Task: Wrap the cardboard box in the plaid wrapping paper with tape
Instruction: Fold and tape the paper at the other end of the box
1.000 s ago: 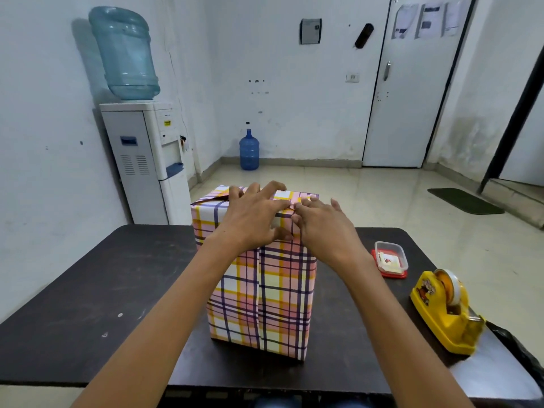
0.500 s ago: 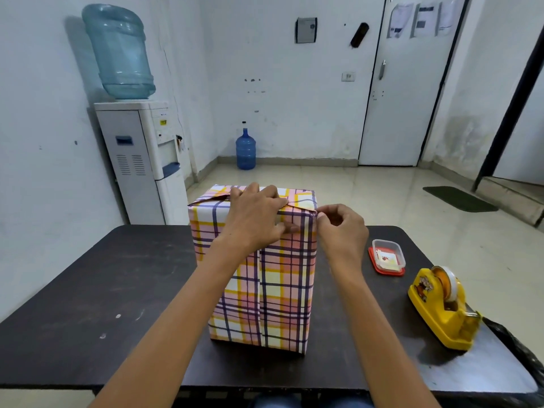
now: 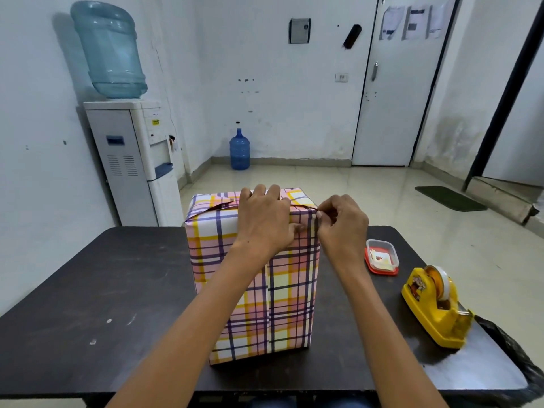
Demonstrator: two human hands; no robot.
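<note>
The wrapped box (image 3: pixel 291 313) is stood upright in the middle of the dark desk (image 3: pixel 117 290), and both grips are parked along its top front edge. The left grip (image 3: pixel 265 222) is laid flat over that edge. Its fingers are draped across the top and the thumb is pressed on the front face, so the paper is pinned underneath. The right grip (image 3: pixel 343 225) is just beside it at the top right corner, with the fingertips pressed together and a bit of the plaid wrapping paper (image 3: pixel 212 231) pinched right at the corner crease.

Paper-wise, pink, yellow and cream checks are crossed by dark purple lines. It looks smooth and is pulled tight, with crisp edges. A vertical seam can be seen down the front face, and an angled fold is visible on top at the left.

The cardboard itself is totally covered, so none of it can be made out. A good part of the top is hidden under the left grip, and the front face is crossed by the left forearm. Whether any tape is held in the right pinch can't be told.

Off to the right, a chunky yellow tape dispenser (image 3: pixel 432 307) is sat well apart from the box. A small clear tub with a red lid (image 3: pixel 381 256) is placed between them. Something black and crinkly (image 3: pixel 515 357) is cut off at the desk's right corner.
</note>
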